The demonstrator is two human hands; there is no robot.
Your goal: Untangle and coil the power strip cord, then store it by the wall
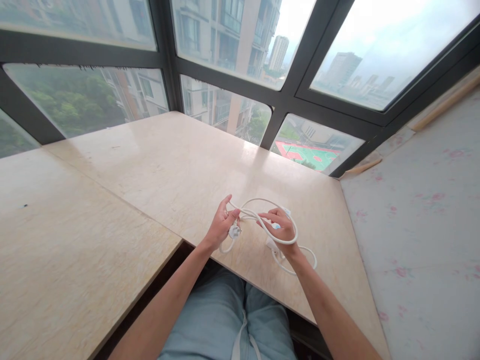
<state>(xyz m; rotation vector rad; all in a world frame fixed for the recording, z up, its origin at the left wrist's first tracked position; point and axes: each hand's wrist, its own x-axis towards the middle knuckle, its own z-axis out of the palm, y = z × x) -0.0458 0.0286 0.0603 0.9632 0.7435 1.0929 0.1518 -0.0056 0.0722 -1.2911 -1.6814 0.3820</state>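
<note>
A white power cord (262, 200) hangs in loops between my two hands above the tabletop. My left hand (222, 225) is closed around the gathered strands, its thumb laid over them. Just below those fingers dangles the cord's white plug (235, 231), prongs showing. My right hand (280, 227) reaches through a loop that crosses the back of the hand; its bent fingertips meet the strands. Partly hidden under the right hand, a white power strip (272, 245) lies on the table, and another curve of cord rests beside my right wrist.
The pale, marbled tabletop (150, 170) fills a window corner, with a seam and a cut-out edge near my legs. Dark window frames (285, 95) border its far side. A flowered wall (412, 225) stands at the right. A tiny dark object (25, 205) lies far left.
</note>
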